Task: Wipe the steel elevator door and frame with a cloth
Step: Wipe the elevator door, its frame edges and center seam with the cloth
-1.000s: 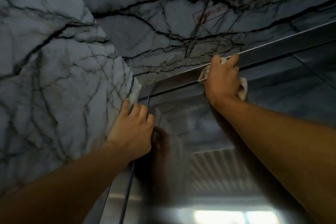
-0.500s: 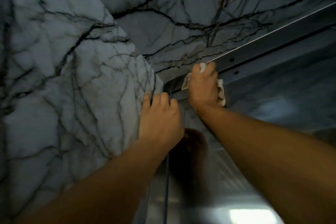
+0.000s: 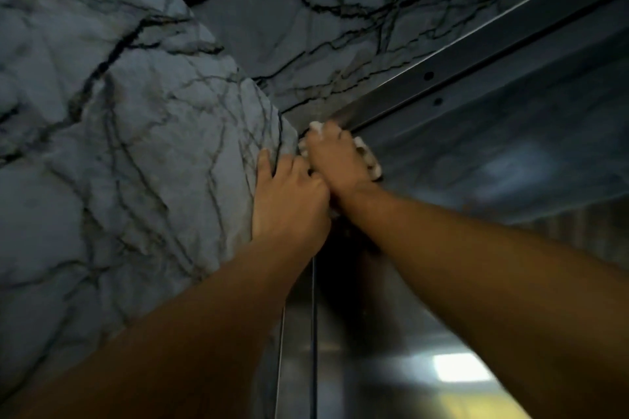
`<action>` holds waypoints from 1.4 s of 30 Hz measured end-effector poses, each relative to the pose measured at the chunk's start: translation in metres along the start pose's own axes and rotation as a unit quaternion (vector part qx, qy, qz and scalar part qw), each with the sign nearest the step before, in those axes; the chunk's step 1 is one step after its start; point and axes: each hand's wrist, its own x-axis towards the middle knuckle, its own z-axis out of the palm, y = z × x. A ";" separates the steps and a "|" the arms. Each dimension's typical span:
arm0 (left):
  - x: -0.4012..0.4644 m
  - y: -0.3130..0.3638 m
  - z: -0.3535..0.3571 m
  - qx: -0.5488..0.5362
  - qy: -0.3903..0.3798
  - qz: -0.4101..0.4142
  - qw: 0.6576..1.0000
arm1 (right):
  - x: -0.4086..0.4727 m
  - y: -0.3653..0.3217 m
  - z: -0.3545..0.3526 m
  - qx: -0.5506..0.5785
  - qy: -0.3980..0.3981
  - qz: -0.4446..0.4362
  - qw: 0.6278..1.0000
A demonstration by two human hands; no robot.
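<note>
The right hand pressed the white cloth into the steel frame's upper left corner, grasping it; the left hand, released, lay flat on the marble wall, likely for balance

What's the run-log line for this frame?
stage: wiping top-left frame corner | right hand: presses cloth on steel frame | left hand: rests on marble wall | door: shut

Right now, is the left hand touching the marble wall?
Touching. The head view shows the left hand resting on the marble wall's edge, fingers against the stone.
</note>
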 end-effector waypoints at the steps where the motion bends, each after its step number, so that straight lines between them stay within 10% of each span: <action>1: -0.001 0.000 0.000 0.005 0.002 -0.004 1.000 | 0.000 -0.006 0.004 0.021 -0.012 0.012 1.000; 42: -0.086 0.016 -0.016 0.021 -0.147 0.076 0.986 | -0.098 -0.019 -0.047 0.040 -0.067 -0.009 0.997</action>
